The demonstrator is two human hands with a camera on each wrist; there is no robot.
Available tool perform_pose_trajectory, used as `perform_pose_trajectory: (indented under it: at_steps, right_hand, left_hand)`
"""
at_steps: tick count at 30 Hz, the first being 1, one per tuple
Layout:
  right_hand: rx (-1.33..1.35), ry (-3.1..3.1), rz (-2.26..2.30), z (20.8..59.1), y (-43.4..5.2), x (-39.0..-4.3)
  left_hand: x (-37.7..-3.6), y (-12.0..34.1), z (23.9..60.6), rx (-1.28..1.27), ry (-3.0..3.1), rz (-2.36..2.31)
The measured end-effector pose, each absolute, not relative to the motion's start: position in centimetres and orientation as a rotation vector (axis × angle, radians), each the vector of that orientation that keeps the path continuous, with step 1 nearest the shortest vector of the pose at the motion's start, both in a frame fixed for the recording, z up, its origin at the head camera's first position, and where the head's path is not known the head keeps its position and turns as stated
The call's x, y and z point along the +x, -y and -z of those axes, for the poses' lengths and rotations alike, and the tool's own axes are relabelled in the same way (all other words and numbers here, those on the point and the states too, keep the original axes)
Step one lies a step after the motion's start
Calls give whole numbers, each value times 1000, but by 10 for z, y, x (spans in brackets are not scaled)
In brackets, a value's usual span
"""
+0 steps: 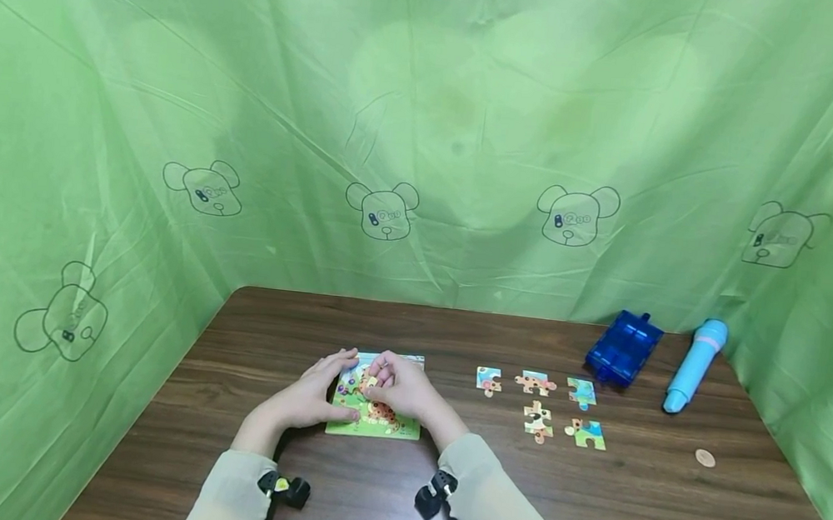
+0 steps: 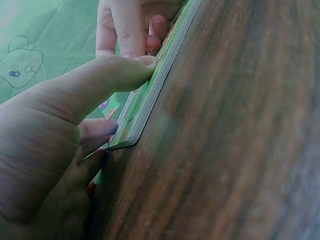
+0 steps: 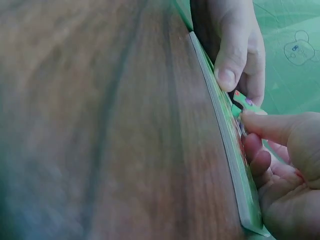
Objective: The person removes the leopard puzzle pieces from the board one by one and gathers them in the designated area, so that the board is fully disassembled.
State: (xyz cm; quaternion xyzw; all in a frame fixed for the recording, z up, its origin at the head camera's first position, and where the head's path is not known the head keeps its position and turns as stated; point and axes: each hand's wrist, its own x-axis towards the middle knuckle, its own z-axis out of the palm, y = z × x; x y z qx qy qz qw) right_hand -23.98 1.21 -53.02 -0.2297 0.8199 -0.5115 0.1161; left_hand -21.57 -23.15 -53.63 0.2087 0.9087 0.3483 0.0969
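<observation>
Right hand (image 1: 398,385) pinches a puzzle piece (image 1: 371,382) directly over the puzzle board (image 1: 373,427); left hand (image 1: 318,393), fingers straight, steadies the board's left edge.

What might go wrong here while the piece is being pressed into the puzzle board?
1. The right hand pinches a puzzle piece over the puzzle board; both hands hide the slot, so it may seat skewed.
2. The left hand only steadies the board by its edge, with the thumb on the near rim; a hard push might slide it on the table.
3. Five loose pieces lie close by the right sleeve; a sweep may scatter them.
</observation>
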Motion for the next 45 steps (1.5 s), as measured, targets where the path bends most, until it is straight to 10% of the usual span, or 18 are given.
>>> perform_pose_trajectory:
  at_steps: [45]
  right_hand:
    - [-936, -2533, 1252, 444, -139, -220]
  left_hand:
    - [-214, 231, 534, 614, -2689, -1018]
